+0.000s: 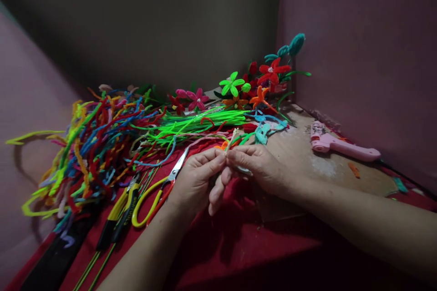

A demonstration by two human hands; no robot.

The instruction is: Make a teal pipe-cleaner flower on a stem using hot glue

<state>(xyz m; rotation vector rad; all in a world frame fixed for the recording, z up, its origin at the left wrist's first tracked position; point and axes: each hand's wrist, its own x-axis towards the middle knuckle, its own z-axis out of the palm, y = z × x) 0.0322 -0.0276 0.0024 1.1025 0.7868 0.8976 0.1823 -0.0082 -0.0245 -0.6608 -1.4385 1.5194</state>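
My left hand (205, 170) and my right hand (254, 163) meet above the red cloth, thumbs and fingertips pinched together. A thin pale strand bundle (235, 134), like flower stamens, sticks up from between the fingertips; its lower part is hidden by my fingers. Just behind lie an orange fuzzy piece (221, 145) and a turquoise fuzzy piece (262, 132). Left of my left hand are scissors (174, 173) with yellow and red handles, blades partly apart. Beside them lie yellow-and-black pliers (119, 211).
A heap of multicoloured pipe cleaners (92, 154) fills the left side. Bright green pipe cleaners (205, 120) lie behind my hands, with pipe-cleaner flowers (232, 84) against the wall. A pink long-handled tool (344, 145) rests on a brown board (300, 145) at right.
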